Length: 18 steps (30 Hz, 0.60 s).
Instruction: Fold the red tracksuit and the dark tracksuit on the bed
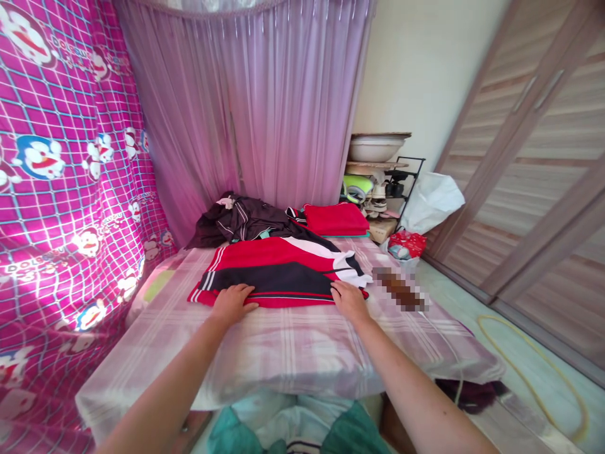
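A red, black and white track jacket lies folded lengthwise on a pink-and-white plaid cloth. White stripes cross its left end, and a white collar part sticks out at the right. My left hand rests on the jacket's near edge towards the left, fingers stretched out over the fabric. Near the collar end, my right hand lies on the same edge with its fingers on the cloth. Both palms face down, and the undersides of the fingers are hidden.
Behind the jacket are a heap of dark clothes and a folded red garment stack. A blurred-out brown item with a white cord lies right. Beyond stand a rack, a white bag and a wardrobe.
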Available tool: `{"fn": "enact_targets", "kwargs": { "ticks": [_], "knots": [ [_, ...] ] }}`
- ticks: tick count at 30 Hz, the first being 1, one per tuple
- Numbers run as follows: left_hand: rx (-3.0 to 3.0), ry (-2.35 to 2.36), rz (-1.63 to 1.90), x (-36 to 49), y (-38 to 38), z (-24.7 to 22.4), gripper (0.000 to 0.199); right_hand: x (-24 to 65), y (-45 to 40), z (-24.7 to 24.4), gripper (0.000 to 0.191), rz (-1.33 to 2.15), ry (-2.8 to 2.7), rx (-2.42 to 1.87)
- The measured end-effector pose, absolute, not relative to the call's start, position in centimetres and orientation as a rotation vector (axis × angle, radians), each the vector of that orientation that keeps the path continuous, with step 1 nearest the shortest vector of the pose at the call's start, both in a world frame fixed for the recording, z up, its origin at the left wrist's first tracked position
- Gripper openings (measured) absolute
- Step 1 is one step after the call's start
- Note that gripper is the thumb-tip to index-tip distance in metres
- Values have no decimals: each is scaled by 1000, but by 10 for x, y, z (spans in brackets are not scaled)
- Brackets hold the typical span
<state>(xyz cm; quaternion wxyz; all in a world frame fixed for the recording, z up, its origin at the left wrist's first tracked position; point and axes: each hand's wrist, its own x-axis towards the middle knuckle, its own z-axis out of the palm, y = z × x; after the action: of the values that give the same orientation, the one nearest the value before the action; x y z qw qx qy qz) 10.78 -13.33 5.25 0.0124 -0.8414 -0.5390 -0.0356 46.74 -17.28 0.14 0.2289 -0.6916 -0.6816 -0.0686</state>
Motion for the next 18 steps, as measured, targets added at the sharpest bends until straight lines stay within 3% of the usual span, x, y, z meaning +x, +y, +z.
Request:
{"fn": "enact_targets", "kwargs": {
  "ticks": [3, 8, 11, 14, 18],
  "knots": [
    [-2716, -1532, -25, 86, -122, 57, 53, 470, -171, 1, 37, -131, -1874, -1874],
    [-2670, -1351, -173, 37, -112, 41, 43, 491, -177, 5, 35, 92, -1840, -1823],
    [-2605, -1285, -227, 9, -108, 36, 41, 509, -189, 13, 46, 207, -2033, -1757],
    [-2603, -1258, -195, -10, -106, 38, 48, 518, -199, 24, 57, 164, -2239, -1729],
    [-2587, -1302, -163, -14, -104, 40, 56, 511, -199, 35, 54, -16, -2397, -1789]
  ]
}}
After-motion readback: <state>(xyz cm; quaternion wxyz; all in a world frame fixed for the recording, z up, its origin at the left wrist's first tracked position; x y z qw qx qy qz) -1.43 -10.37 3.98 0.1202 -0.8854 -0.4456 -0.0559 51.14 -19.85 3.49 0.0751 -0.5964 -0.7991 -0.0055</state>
